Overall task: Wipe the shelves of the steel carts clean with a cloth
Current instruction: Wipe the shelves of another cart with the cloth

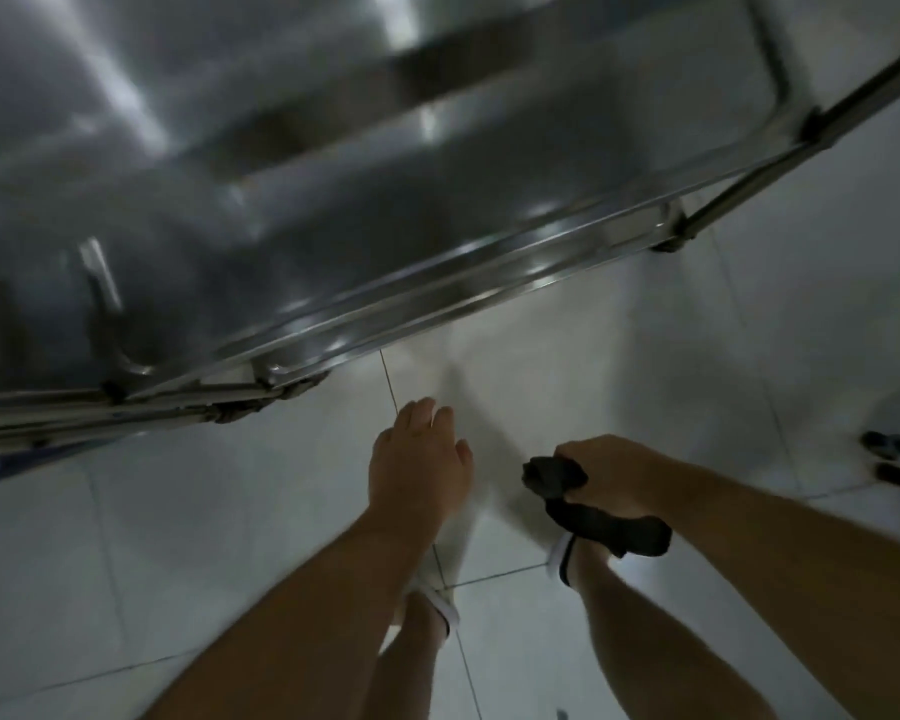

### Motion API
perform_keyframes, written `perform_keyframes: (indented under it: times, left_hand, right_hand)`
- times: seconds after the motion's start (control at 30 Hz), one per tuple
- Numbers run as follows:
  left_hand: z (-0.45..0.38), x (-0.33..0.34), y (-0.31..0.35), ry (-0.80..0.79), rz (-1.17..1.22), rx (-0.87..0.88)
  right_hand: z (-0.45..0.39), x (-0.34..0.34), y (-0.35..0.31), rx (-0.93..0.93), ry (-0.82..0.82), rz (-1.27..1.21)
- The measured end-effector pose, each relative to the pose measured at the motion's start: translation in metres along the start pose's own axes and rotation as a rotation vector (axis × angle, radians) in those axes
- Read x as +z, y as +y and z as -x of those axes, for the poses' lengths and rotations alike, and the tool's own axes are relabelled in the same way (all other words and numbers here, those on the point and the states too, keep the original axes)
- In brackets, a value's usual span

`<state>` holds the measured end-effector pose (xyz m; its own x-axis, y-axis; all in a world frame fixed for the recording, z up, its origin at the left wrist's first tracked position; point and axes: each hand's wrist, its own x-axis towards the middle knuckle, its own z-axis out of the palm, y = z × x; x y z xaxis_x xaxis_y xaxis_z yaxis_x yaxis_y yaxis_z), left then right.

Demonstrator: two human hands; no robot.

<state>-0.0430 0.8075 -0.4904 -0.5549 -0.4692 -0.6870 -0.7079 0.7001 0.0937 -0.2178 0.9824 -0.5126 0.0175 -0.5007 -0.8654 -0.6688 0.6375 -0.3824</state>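
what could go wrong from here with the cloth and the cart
1. The dark cloth is bunched in the right hand with a tail hanging loose; it might snag on the steel cart rim or corner fittings.
2. The left hand is empty and off the cart, so the cart could shift when wiping starts.

The steel cart (333, 200) is bare metal with a brushed, semi-glossy finish; its shelf shows soft, smeared reflections, while the rounded rim (437, 283) and tubular frame (853, 96) look more polished and catch brighter highlights. The cloth (588, 504) is dark, matt, soft fabric, crumpled and limp, perhaps knitted, though motion blur hides the weave. The floor (178, 537) is pale glazed tile, smooth with a mild sheen, divided by thin dark grout lines. The sandal straps (440, 608) look like smooth white plastic or rubber.
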Motion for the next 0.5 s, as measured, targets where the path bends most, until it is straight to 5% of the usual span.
perform_keyframes:
  times: [0.13, 0.5]
  left_hand:
    - [0.059, -0.063, 0.032, -0.090, 0.035, -0.009]
    - [0.167, -0.268, 0.190, 0.032, -0.031, 0.113]
  right_hand:
    - [0.076, -0.028, -0.029, 0.073, 0.030, 0.041]
    - [0.308, -0.177, -0.026, 0.180, 0.375, -0.044]
